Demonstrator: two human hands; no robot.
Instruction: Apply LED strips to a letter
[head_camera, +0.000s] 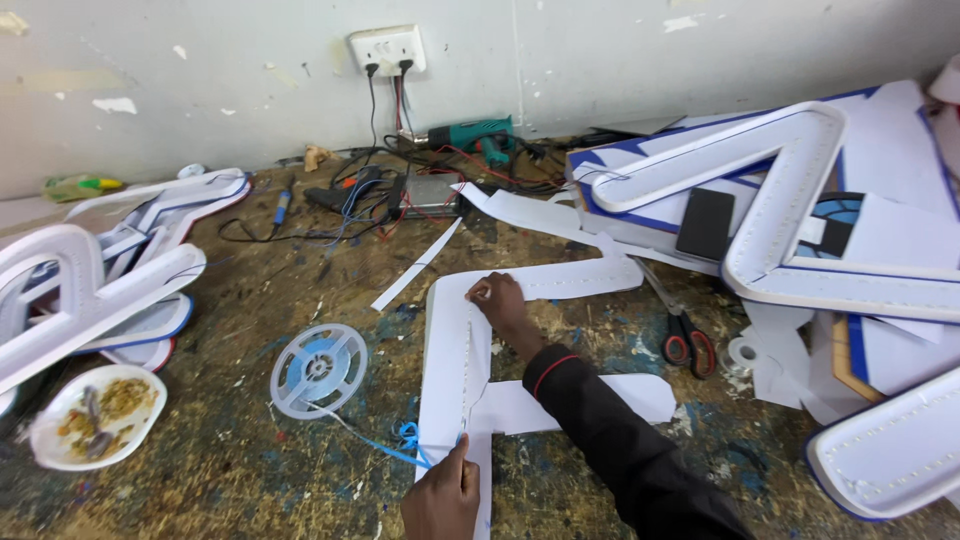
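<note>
The person is laying a thin light strip (466, 370) along the upright stroke of a flat white letter-shaped panel (450, 340) that lies on the paint-stained counter (250, 420). The step in hand looks like pressing the strip down onto the panel. The right hand (497, 297), in a dark sleeve with a red cuff line, reaches across to the panel's top corner; its fingertips are bunched and pressed onto the strip's far end, a closed pinch bearing down more than lifting. The left hand (442, 497) sits at the near edge, its fingers drawn together on the strip's near end close to a curl of blue backing tape (405, 440), holding it taut.

The panel lies just in front of the person, near the middle of the counter. Its long stroke runs away from the person toward the wall, and a top arm branches to the right. The strip follows that same long axis, nearly straight between the two hands.

A clear reel (318, 369) lies just left of the panel, its tail trailing toward the left hand. Red-handled scissors (685, 335) lie to the right, well apart.

The next move likely calls for steady pressure along the strip, keeping it centred on the stroke.
</note>
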